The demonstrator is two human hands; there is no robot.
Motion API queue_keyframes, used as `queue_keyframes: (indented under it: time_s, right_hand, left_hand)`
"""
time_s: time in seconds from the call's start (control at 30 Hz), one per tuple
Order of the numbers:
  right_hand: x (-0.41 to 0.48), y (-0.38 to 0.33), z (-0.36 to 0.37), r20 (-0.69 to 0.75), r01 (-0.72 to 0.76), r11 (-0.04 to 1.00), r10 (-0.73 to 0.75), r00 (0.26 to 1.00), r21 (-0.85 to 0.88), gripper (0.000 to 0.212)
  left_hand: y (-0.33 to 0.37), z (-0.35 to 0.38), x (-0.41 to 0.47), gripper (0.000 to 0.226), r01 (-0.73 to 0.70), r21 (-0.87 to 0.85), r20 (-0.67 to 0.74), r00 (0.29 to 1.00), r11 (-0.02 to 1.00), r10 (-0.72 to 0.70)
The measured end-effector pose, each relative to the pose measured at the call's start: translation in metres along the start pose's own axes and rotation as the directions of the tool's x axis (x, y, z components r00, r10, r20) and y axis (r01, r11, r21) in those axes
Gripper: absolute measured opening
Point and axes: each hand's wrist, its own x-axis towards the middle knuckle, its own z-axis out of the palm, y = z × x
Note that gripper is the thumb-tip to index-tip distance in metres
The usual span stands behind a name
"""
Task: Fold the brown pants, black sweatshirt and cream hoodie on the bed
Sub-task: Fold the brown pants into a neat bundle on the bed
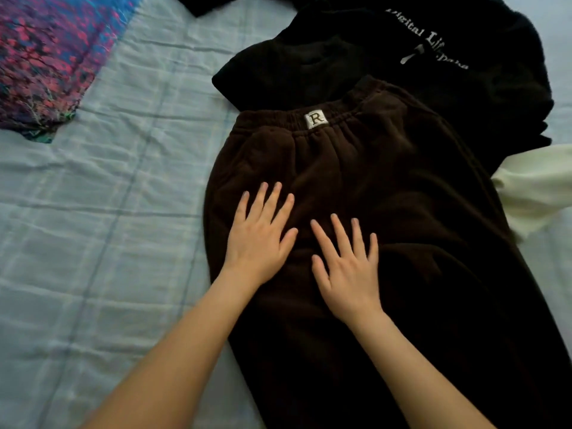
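Two bare forearms reach in from the bottom edge and angle up toward the middle of the view. The left grip (258, 239) lies palm down on the brown pants (402, 196), its fingers straight, slightly spread and pointing toward the waistband. It is released: it holds nothing and only rests flat on the cloth. The right grip (349, 269) lies just beside it, a little nearer the person. It too is palm down with straight, fanned fingers, released and flat on the fabric. The two thumbs are near each other but do not touch.

The pants lie lengthwise on the bed (108, 196), with the waistband away from the person and the legs running out of the bottom edge of the view. Both grips sit below the waistband, on the left part of the seat area. A white label (315, 119) with an "R" marks the middle of the waistband, beyond the fingertips and apart from them. The waistband overlaps the near part of the black sweatshirt (340, 51), which lies spread beyond the pants and bears white lettering. The cream hoodie (532, 187) shows at the right edge, touching the right side of the pants and the sweatshirt.

The left edge of the pants runs just beside the left wrist. Left of it the bed, covered in wrinkled pale blue checks, stretches wide up to a colourful patterned cloth (40, 57) in the far left corner. A bit of dark cloth (216, 3) shows at the top edge; I cannot tell whether it belongs to the sweatshirt.
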Motion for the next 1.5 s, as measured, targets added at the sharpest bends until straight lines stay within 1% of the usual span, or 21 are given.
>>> queue_keyframes:
  time_s: [0.1, 0.17, 0.2, 0.23, 0.3, 0.33, 0.37, 0.47, 0.53, 0.6, 0.7, 0.77, 0.83, 0.9, 0.97, 1.03, 1.1, 1.17, 1.27, 1.43, 1.5]
  right_hand:
    - [0.002, 0.002, -0.008, 0.052, 0.005, 1.0, -0.006, 0.999, 0.027, 0.06]
    - [0.001, 0.009, -0.033, 0.046, 0.075, 0.974, -0.087, 0.995, 0.216, 0.059]
    - [-0.003, 0.017, -0.051, -0.008, 0.119, 0.934, -0.124, 0.992, 0.337, 0.057]
    - [-0.009, 0.03, -0.07, -0.107, 0.164, 0.895, -0.13, 0.986, 0.415, 0.055]
    - [-0.026, 0.071, -0.099, -0.315, 0.178, 0.89, -0.041, 0.948, 0.42, 0.051]
    - [-0.037, 0.098, -0.108, -0.361, 0.12, 0.901, 0.042, 0.931, 0.416, 0.049]
    - [-0.049, 0.127, -0.113, -0.357, 0.035, 0.902, 0.135, 0.924, 0.429, 0.047]
    - [-0.09, 0.207, -0.106, -0.181, -0.239, 0.845, 0.362, 0.915, 0.479, 0.051]
    - [-0.114, 0.246, -0.091, -0.064, -0.332, 0.802, 0.416, 0.907, 0.497, 0.054]
    - [-0.132, 0.274, -0.074, 0.041, -0.356, 0.775, 0.394, 0.918, 0.522, 0.058]
    - [-0.143, 0.297, -0.054, 0.161, -0.309, 0.681, 0.273, 0.948, 0.664, 0.067]
    - [-0.146, 0.305, -0.048, 0.175, -0.261, 0.626, 0.196, 0.965, 0.735, 0.076]
    - [-0.147, 0.311, -0.045, 0.171, -0.209, 0.524, 0.12, 0.978, 0.826, 0.082]
    - [-0.149, 0.318, -0.043, 0.17, -0.197, 0.422, 0.102, 0.98, 0.885, 0.08]
    - [-0.151, 0.324, -0.043, 0.198, -0.222, 0.334, 0.105, 0.975, 0.916, 0.072]
    - [-0.156, 0.327, -0.041, 0.232, -0.24, 0.29, 0.063, 0.971, 0.926, 0.067]
    - [-0.163, 0.328, -0.039, 0.245, -0.245, 0.285, 0.037, 0.969, 0.926, 0.069]
    - [-0.168, 0.331, -0.037, 0.277, -0.28, 0.227, 0.049, 0.96, 0.933, 0.069]
    - [-0.173, 0.342, -0.047, 0.285, -0.29, 0.141, 0.059, 0.957, 0.947, 0.066]
    - [-0.176, 0.379, -0.09, 0.198, -0.208, 0.105, 0.095, 0.976, 0.973, 0.059]
    - [-0.172, 0.407, -0.106, 0.148, -0.166, 0.126, 0.147, 0.978, 0.978, 0.054]
  left_hand:
    - [0.004, -0.003, 0.005, 0.062, 0.0, 0.018, 0.024, 1.0, 1.0, -0.001]
    - [0.008, -0.012, 0.008, 0.062, 0.031, 0.041, 0.063, 0.997, 0.999, -0.034]
    - [0.012, -0.017, 0.009, 0.063, 0.062, 0.044, 0.084, 0.994, 0.997, -0.065]
    - [0.019, -0.024, 0.011, 0.063, 0.098, 0.028, 0.099, 0.99, 0.995, -0.1]
    - [0.043, -0.041, 0.012, 0.062, 0.128, -0.085, 0.092, 0.989, 0.988, -0.12]
    - [0.06, -0.049, 0.013, 0.061, 0.096, -0.163, 0.06, 0.994, 0.982, -0.087]
    - [0.08, -0.056, 0.013, 0.059, 0.037, -0.231, 0.017, 0.999, 0.972, -0.034]
    - [0.151, -0.068, 0.023, 0.054, -0.135, -0.422, -0.062, 0.991, 0.896, 0.12]
    - [0.201, -0.068, 0.036, 0.049, -0.208, -0.52, -0.085, 0.978, 0.828, 0.192]
    - [0.247, -0.062, 0.051, 0.044, -0.258, -0.574, -0.101, 0.964, 0.777, 0.245]
    - [0.3, -0.048, 0.073, 0.041, -0.265, -0.624, -0.081, 0.958, 0.735, 0.276]
    - [0.324, -0.038, 0.089, 0.043, -0.228, -0.62, -0.03, 0.963, 0.751, 0.267]
    - [0.338, -0.03, 0.103, 0.051, -0.201, -0.544, 0.08, 0.954, 0.815, 0.289]
    - [0.341, -0.025, 0.113, 0.062, -0.222, -0.419, 0.218, 0.916, 0.88, 0.335]
    - [0.338, -0.023, 0.119, 0.063, -0.211, -0.332, 0.321, 0.891, 0.919, 0.321]
    - [0.336, -0.021, 0.123, 0.06, -0.183, -0.29, 0.379, 0.88, 0.939, 0.288]
    - [0.335, -0.021, 0.125, 0.051, -0.191, -0.288, 0.393, 0.87, 0.939, 0.297]
    - [0.334, -0.02, 0.125, 0.036, -0.189, -0.371, 0.33, 0.888, 0.909, 0.319]
    - [0.337, -0.023, 0.123, 0.022, -0.162, -0.534, 0.16, 0.944, 0.83, 0.288]
    - [0.362, -0.035, 0.135, 0.019, -0.165, -0.684, 0.013, 0.971, 0.71, 0.239]
    - [0.373, -0.033, 0.147, 0.022, -0.172, -0.711, -0.037, 0.977, 0.682, 0.208]
